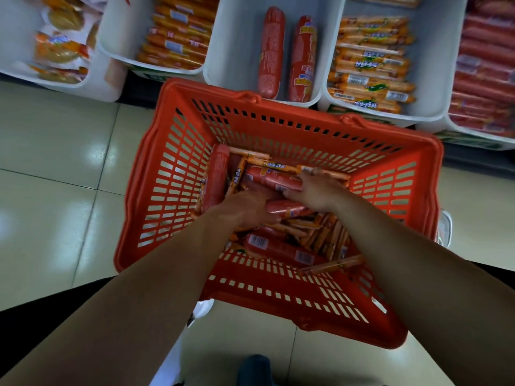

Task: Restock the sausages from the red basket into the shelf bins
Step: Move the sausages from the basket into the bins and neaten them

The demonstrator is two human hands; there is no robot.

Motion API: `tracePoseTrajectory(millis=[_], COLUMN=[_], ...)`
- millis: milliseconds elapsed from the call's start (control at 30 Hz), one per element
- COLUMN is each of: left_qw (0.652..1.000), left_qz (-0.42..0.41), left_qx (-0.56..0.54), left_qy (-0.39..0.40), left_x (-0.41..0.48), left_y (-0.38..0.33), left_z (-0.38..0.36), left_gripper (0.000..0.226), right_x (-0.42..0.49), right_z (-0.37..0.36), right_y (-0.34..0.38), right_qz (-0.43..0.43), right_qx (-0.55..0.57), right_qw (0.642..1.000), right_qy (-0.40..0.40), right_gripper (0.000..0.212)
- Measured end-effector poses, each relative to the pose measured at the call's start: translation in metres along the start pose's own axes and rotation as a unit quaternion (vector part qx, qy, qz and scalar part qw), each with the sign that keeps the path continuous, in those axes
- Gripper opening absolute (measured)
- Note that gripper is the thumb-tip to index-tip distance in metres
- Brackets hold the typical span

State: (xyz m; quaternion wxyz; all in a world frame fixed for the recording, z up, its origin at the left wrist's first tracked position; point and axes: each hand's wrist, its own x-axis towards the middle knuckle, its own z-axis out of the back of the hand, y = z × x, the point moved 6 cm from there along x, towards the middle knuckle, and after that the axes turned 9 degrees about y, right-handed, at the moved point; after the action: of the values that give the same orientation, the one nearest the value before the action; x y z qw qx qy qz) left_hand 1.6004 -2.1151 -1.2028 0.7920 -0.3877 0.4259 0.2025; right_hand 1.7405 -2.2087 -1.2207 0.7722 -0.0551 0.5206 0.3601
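Note:
The red basket (178, 151) stands on the floor below the shelf, holding several thick red sausages and thin orange sausage sticks. Both hands are down inside it. My left hand (245, 208) curls over a thick red sausage (287, 208) in the middle of the pile. My right hand (313, 192) lies with fingers closed on another thick red sausage (267, 176) further back. One thin orange stick (334, 264) leans on the near wall of the basket. The white middle shelf bin (237, 51) holds two thick red sausages (271, 51).
White bins line the shelf: flat snack packs (60, 48) at left, orange sticks (178, 32), then orange sticks (372, 65) right of the middle bin, red sausages (485, 73) at far right. Pale floor tiles (55, 162) surround the basket. My shoe (255, 369) is at the bottom.

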Motion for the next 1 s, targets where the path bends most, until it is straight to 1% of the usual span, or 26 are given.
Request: tracePoseTrajectory(millis=[67, 133, 233, 333, 400, 467, 533, 600, 667, 733, 800, 900, 1000], left_qw=[1.000, 0.999, 0.999, 0.992, 0.986, 0.981, 0.976, 0.969, 0.964, 0.958, 0.949, 0.943, 0.943], left_qz=[0.004, 0.020, 0.050, 0.087, 0.106, 0.102, 0.096, 0.087, 0.070, 0.044, 0.023, 0.004, 0.005], left_qx=[-0.018, -0.036, 0.006, 0.086, 0.121, 0.141, 0.154, 0.166, 0.167, 0.158, 0.143, 0.090, 0.060], left_qy=[0.018, 0.029, 0.011, -0.024, -0.049, -0.080, -0.119, -0.158, -0.196, -0.236, -0.279, -0.321, -0.329], left_x=[-0.014, -0.030, -0.063, -0.103, -0.135, -0.169, -0.202, -0.230, -0.253, -0.274, -0.287, -0.284, -0.268], left_y=[-0.007, -0.009, -0.009, -0.014, -0.020, -0.031, -0.040, -0.045, -0.050, -0.053, -0.053, -0.043, -0.038], left_z=[0.005, 0.012, 0.028, 0.052, 0.069, 0.088, 0.105, 0.122, 0.138, 0.152, 0.160, 0.167, 0.183], left_gripper=[0.057, 0.046, 0.030, 0.033, 0.038, 0.035, 0.038, 0.042, 0.042, 0.037, 0.033, 0.031, 0.033], right_x=[0.000, -0.004, -0.022, -0.059, -0.090, -0.123, -0.158, -0.193, -0.226, -0.251, -0.263, -0.257, -0.236], right_z=[-0.001, -0.001, 0.002, 0.015, 0.031, 0.050, 0.070, 0.089, 0.104, 0.112, 0.116, 0.117, 0.128], right_y=[0.007, 0.013, 0.021, 0.023, 0.025, 0.029, 0.036, 0.045, 0.052, 0.055, 0.051, 0.041, 0.038], right_qz=[-0.001, 0.003, 0.014, 0.008, 0.017, 0.029, 0.039, 0.053, 0.071, 0.086, 0.081, 0.061, 0.031], right_qx=[-0.015, -0.015, -0.015, -0.020, -0.026, -0.032, -0.038, -0.049, -0.049, -0.023, 0.025, 0.096, 0.120], right_qw=[1.000, 1.000, 1.000, 1.000, 0.999, 0.998, 0.996, 0.990, 0.977, 0.960, 0.944, 0.931, 0.929], right_qy=[0.015, 0.012, 0.007, 0.008, -0.012, -0.042, -0.077, -0.122, -0.193, -0.266, -0.318, -0.348, -0.350], right_gripper=[0.069, 0.060, 0.063, 0.069, 0.068, 0.073, 0.080, 0.078, 0.071, 0.066, 0.066, 0.068, 0.072])
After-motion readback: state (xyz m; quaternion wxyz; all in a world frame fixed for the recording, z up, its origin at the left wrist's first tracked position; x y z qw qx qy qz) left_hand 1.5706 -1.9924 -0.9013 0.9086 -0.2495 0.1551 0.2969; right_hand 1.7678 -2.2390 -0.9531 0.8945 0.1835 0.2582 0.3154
